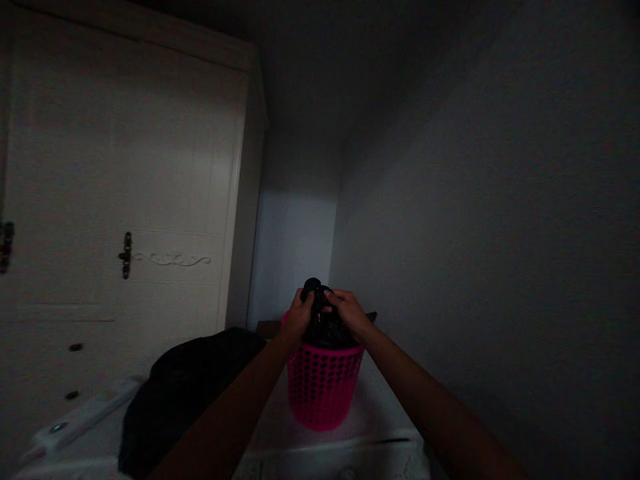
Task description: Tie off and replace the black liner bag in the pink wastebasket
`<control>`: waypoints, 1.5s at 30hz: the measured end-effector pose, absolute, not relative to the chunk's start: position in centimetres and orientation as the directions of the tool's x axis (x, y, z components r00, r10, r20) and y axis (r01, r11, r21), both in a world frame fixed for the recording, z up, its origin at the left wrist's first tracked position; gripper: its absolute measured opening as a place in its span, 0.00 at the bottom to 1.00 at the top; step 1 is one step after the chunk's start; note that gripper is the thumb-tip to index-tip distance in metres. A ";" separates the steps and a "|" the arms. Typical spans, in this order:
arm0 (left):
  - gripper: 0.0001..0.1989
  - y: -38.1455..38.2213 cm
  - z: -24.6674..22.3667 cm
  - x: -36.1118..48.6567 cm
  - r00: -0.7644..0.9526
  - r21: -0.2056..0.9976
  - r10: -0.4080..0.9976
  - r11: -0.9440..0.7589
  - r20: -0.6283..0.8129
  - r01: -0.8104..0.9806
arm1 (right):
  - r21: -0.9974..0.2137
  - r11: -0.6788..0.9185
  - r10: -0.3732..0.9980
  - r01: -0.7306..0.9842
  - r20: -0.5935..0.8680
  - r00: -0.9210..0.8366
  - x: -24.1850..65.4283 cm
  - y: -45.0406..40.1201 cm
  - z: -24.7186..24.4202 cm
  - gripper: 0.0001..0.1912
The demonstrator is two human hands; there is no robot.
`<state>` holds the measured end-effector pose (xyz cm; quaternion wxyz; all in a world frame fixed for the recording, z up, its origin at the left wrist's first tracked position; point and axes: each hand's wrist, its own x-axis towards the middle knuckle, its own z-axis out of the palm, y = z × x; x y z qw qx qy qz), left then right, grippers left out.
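Observation:
A pink basket [325,393] with round holes stands upright on a pale surface. Black plastic [327,331] fills its mouth and rises above the rim, bunched at the top. My left hand [299,319] grips the bunched plastic from the left, its thumb on top. From the right, my right hand [350,312] pinches the same plastic, close beside the left. Both hands are closed, just above the basket's rim. Dim light hides the folds between the fingers.
A large dark bundle [187,377] lies left of the basket, partly behind my left forearm. A white wardrobe [175,167] with dark handles stands at the left. A grey wall [475,233] runs along the right. The pale surface's front edge [360,441] shows below the basket.

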<state>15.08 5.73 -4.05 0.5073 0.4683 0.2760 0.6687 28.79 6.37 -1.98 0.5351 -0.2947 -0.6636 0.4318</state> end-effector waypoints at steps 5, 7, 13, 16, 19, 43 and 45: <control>0.24 5.6 -4.5 14.5 -0.008 0.867 0.908 -0.404 0.420 -0.291 | -0.852 0.519 0.855 0.063 0.517 -0.053 28.5 9.2 -2.7 0.17; 0.21 5.3 -4.6 14.0 0.060 0.859 0.868 -0.474 0.493 -0.193 | -0.828 0.541 0.839 0.147 0.544 -0.024 28.4 10.3 -2.8 0.10; 0.11 5.1 -4.2 12.5 0.080 0.758 0.770 -0.637 0.633 0.142 | -0.826 0.512 0.858 0.236 0.477 -0.193 29.1 10.0 -2.4 0.08; 0.10 5.5 -3.9 12.3 0.040 0.734 0.746 -0.662 0.665 0.151 | -0.930 0.354 0.874 0.103 0.289 -0.390 29.9 8.4 -2.0 0.14; 0.08 6.0 -3.8 12.5 0.041 0.713 0.726 -0.684 0.687 0.153 | -0.962 0.264 0.807 0.073 0.179 -0.563 30.5 7.5 -2.0 0.08; 0.16 7.4 -2.5 12.4 -0.031 0.960 0.977 -0.211 0.209 -0.182 | 0.118 0.831 0.280 0.544 0.756 -0.592 31.3 5.2 -2.2 0.12; 0.17 7.9 -2.6 11.0 -0.143 0.969 0.967 -0.227 0.212 -0.101 | 0.020 0.889 0.277 0.458 0.774 -0.570 32.7 5.6 -2.8 0.11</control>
